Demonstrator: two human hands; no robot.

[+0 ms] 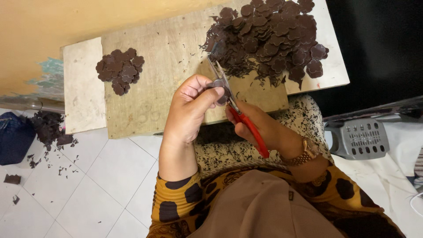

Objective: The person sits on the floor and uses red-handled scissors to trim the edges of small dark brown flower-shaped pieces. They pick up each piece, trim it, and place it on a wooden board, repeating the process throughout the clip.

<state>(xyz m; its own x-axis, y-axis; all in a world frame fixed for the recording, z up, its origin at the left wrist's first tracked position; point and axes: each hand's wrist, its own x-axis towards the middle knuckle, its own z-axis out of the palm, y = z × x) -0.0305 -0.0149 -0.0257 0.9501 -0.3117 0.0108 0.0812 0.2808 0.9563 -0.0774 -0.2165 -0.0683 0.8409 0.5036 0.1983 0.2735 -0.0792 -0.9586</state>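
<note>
My left hand (190, 110) pinches a small dark brown flower-shaped piece (219, 84) between thumb and fingers. My right hand (260, 128) grips red-handled scissors (233, 103), whose metal blades point up and away along the piece's edge. Both hands hover above a wooden board (154, 66) resting on my lap. A small heap of the same brown flower shapes (120, 69) lies at the board's left. A much bigger heap of brown shapes and trimmings (273, 35) covers the board's far right.
A white tiled floor (88, 176) lies to the left with brown scraps (50, 128) and a dark blue bag (15, 136). A grey plastic stool (359, 139) stands at the right. A yellow wall (44, 22) runs along the top left.
</note>
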